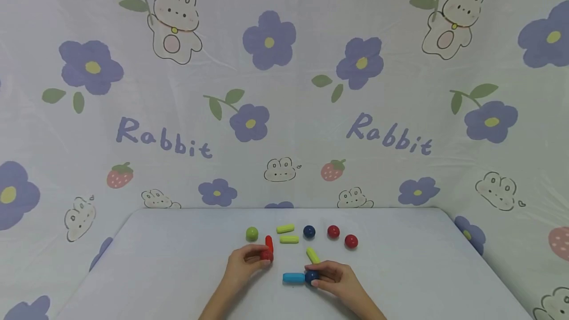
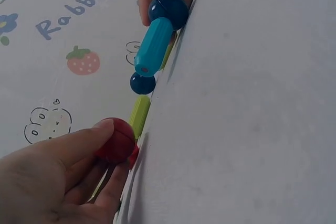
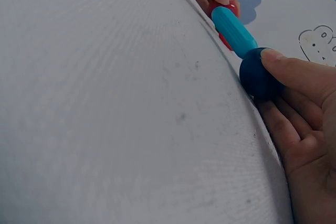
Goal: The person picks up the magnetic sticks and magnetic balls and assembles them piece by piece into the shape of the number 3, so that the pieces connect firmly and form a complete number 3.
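The left hand (image 1: 242,266) pinches a red ball (image 1: 266,255) between thumb and fingers; a red stick (image 1: 268,242) extends from behind that ball, away from the person. The right hand (image 1: 339,280) grips a dark blue ball (image 1: 312,277), whose left side meets the end of a light blue stick (image 1: 294,277) pointing left. In the left wrist view the red ball (image 2: 116,140) is between the left thumb and fingers. The right wrist view shows the right thumb on the dark blue ball (image 3: 259,75), with the light blue stick (image 3: 234,32) against it.
Behind the hands on the white table (image 1: 178,260) lie a green ball (image 1: 252,233), two yellow-green sticks (image 1: 285,228), another dark blue ball (image 1: 309,231) and two red balls (image 1: 333,231). A third yellow-green stick (image 1: 312,255) lies just beyond the right hand. A patterned cloth hangs behind.
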Tool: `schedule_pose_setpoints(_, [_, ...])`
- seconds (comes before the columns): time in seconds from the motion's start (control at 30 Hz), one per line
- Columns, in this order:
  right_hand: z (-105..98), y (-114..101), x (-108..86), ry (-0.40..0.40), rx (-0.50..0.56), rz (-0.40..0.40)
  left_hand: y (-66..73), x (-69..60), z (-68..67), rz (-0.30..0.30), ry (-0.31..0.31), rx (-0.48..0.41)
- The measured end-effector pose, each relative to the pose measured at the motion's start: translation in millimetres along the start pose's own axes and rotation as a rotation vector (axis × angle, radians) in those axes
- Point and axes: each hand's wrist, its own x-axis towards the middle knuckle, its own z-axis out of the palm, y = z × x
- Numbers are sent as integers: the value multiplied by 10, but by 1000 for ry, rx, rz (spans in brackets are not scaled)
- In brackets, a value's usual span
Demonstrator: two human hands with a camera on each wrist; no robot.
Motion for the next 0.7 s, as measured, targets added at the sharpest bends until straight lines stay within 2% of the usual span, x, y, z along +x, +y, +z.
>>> schedule_pose_setpoints(0.27, [-1,6,2,-2,-2,-1,-10,3,-41,-10,-195,-50])
schedule_pose_setpoints(0.33, [-1,9,5,-1,-5,-2,34,-14,-44,-15,-230,-59])
schedule_pose_setpoints(0.5, [-10,32,16,-7,11,-10,34,-18,-32,-40,-272,-38])
schedule_pose_setpoints(0.53, [-14,41,18,-9,17,-15,-6,-5,-26,-44,-278,-35])
schedule_pose_setpoints(0.7, [-21,51,15,-11,20,-25,-8,-6,-22,-39,-315,-18])
